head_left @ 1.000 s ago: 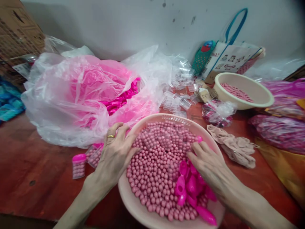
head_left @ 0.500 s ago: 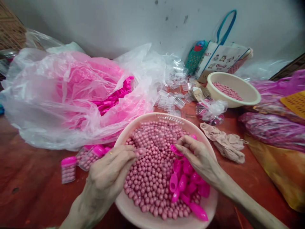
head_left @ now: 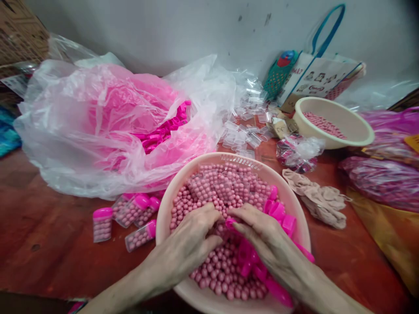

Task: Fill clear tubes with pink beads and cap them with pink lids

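A pale pink basin (head_left: 166, 205) holds many round pink beads (head_left: 216, 279), with several clear containers full of beads (head_left: 231, 187) resting on top. My left hand (head_left: 193, 237) is closed over the beads, fingers curled inward; what it grips is hidden. Facing it, my right hand (head_left: 262, 231) pinches a bright pink plastic cap (head_left: 231, 223) between thumb and forefinger. The fingertips of both hands are close together. Under and beside my right hand lie loose pink plastic pieces (head_left: 247, 257). Left of the basin, capped containers of beads stand and lie, one upright (head_left: 102, 224), another tilted (head_left: 141, 235).
A large clear plastic bag (head_left: 81, 174) of pink plastic parts fills the back left. Empty clear containers (head_left: 240, 135) are scattered behind the basin. To the right are a cream bowl (head_left: 360, 128) of beads, beige gloves (head_left: 317, 198) and purple bags (head_left: 382, 179). A tote bag (head_left: 314, 76) leans on the wall.
My left hand has moved right over the basin, and my right hand has brought the pink cap left and down, closing the gap between them. The view has shifted slightly.
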### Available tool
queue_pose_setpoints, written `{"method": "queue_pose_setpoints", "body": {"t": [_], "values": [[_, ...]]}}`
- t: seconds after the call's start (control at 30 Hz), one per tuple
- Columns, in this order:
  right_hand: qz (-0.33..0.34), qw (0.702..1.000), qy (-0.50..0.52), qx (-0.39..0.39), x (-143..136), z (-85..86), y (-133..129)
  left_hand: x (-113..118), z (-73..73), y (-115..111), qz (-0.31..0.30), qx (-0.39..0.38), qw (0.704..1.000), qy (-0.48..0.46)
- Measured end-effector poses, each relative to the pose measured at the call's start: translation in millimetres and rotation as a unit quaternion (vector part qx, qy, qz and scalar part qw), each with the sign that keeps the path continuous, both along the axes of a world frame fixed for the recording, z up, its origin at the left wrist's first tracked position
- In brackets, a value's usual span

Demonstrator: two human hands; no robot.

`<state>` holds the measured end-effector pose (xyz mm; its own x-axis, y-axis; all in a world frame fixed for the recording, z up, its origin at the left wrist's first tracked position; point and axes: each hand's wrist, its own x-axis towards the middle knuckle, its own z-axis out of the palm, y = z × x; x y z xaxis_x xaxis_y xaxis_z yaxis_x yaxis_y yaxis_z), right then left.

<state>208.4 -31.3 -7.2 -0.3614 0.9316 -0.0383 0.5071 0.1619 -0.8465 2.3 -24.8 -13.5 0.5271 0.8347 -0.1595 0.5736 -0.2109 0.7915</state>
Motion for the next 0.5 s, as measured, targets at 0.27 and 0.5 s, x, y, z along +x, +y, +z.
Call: {"method": "queue_pose_setpoints", "body": {"t": [0.27, 0.5], "values": [[-0.094, 0.953, 0.175, -0.227, 7.6, 20.9, 12.2, 9.5, 13.9, 2.6, 0.080, -0.125, 0.986, -0.081], [-0.170, 0.930, 0.253, -0.203, -11.9, 20.7, 17.1, 16.5, 12.4, -11.4, 0.079, -0.200, 0.967, -0.138]]}}
